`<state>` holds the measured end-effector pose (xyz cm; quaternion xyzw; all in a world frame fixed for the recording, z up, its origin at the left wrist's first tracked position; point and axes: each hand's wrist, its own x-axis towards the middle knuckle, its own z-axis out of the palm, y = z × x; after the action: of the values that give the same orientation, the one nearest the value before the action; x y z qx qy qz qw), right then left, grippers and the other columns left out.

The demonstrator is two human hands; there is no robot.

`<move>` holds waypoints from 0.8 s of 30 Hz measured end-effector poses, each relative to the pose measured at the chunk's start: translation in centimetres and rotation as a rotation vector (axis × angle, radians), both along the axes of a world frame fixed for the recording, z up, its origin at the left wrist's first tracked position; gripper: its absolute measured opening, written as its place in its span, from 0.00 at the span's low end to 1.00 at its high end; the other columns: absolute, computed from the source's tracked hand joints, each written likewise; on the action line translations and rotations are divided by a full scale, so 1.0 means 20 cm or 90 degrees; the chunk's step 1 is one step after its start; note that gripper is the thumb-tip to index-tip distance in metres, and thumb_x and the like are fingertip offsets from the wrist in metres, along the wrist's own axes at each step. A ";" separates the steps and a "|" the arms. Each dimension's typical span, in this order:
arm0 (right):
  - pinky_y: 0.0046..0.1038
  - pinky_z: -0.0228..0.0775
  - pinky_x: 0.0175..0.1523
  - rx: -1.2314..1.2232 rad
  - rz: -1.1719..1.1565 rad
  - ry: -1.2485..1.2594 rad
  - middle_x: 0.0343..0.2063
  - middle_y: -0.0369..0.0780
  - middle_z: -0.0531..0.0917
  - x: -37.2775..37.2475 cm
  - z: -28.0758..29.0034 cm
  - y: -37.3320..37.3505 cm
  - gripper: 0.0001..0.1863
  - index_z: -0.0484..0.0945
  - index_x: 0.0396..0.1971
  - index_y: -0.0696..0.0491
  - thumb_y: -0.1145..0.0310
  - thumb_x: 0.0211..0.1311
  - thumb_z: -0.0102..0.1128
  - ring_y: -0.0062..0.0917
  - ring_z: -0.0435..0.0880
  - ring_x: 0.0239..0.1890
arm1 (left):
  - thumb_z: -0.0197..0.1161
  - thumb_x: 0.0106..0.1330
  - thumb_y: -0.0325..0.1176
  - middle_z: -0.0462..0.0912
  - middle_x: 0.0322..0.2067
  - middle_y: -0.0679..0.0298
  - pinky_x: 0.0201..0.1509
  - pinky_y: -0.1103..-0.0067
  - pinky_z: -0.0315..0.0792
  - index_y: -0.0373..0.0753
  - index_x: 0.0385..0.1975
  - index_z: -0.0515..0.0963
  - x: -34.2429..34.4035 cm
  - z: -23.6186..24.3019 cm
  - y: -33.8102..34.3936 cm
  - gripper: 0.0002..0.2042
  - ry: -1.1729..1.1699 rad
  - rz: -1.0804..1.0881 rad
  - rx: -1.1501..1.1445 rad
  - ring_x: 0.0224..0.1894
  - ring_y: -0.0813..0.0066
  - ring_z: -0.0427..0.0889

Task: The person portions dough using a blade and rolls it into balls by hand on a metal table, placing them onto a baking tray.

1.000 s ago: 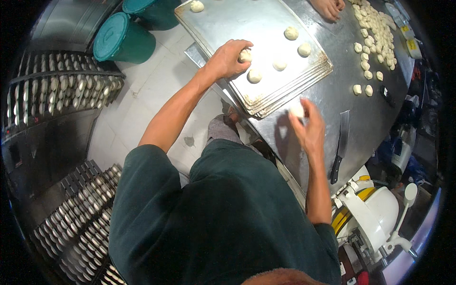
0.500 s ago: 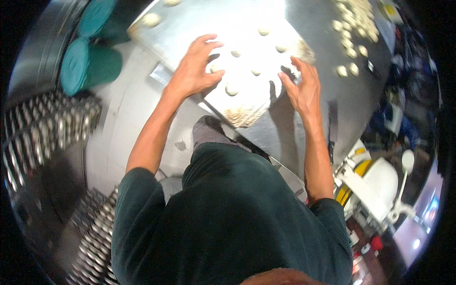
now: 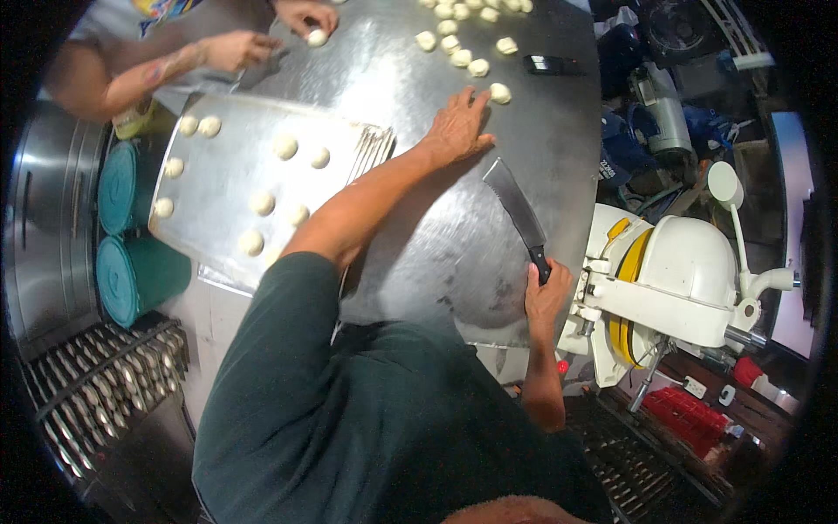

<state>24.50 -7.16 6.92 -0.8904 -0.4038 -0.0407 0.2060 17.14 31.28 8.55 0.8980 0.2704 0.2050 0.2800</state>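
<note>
My left hand (image 3: 460, 127) stretches across the steel table with its fingers apart. Its fingertips are right beside a pale dough piece (image 3: 500, 93); whether they touch it I cannot tell. Near the table's front right edge my right hand (image 3: 546, 293) is closed round the black handle of a knife (image 3: 517, 206). The wide blade points away from me, toward the far left, low over the steel or lying on it. Several rounded dough balls (image 3: 285, 147) sit on a metal tray (image 3: 229, 179) left of my left forearm, which covers part of it.
A co-worker's hand (image 3: 305, 16) is on a dough ball at the far left. More dough pieces (image 3: 449, 44) lie at the back, with a black phone-like object (image 3: 552, 65) to their right. A white machine (image 3: 672, 266) stands beside the table on the right; green bins (image 3: 144, 278) stand left.
My view has turned right. Both hands have left the space over the tray: the right has taken hold of the knife, and the left has reached toward the loose dough.
</note>
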 end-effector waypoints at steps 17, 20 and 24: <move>0.45 0.61 0.62 0.072 -0.098 -0.028 0.51 0.42 0.80 0.44 -0.03 0.14 0.23 0.78 0.53 0.54 0.57 0.63 0.69 0.41 0.74 0.56 | 0.67 0.64 0.42 0.85 0.47 0.51 0.54 0.66 0.80 0.38 0.51 0.81 -0.06 0.00 -0.58 0.19 -0.019 -0.041 -0.184 0.49 0.53 0.87; 0.46 0.62 0.64 0.209 -0.038 -0.003 0.51 0.44 0.80 0.36 -0.01 0.14 0.24 0.78 0.54 0.55 0.63 0.59 0.72 0.42 0.75 0.56 | 0.71 0.63 0.41 0.85 0.45 0.53 0.51 0.68 0.81 0.38 0.54 0.80 -0.42 0.01 -0.85 0.22 0.021 -0.111 -0.202 0.46 0.57 0.87; 0.35 0.74 0.58 0.319 0.103 0.571 0.50 0.48 0.81 -0.02 0.18 0.26 0.23 0.77 0.52 0.60 0.71 0.58 0.72 0.35 0.80 0.54 | 0.75 0.58 0.37 0.82 0.43 0.58 0.48 0.68 0.82 0.43 0.60 0.75 -0.52 0.17 -1.08 0.29 -0.052 -0.112 -0.162 0.46 0.58 0.86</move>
<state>24.01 -1.91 10.45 -0.7096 -0.3212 0.2653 0.5682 6.68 9.76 11.95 0.8664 0.2026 0.1803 0.4193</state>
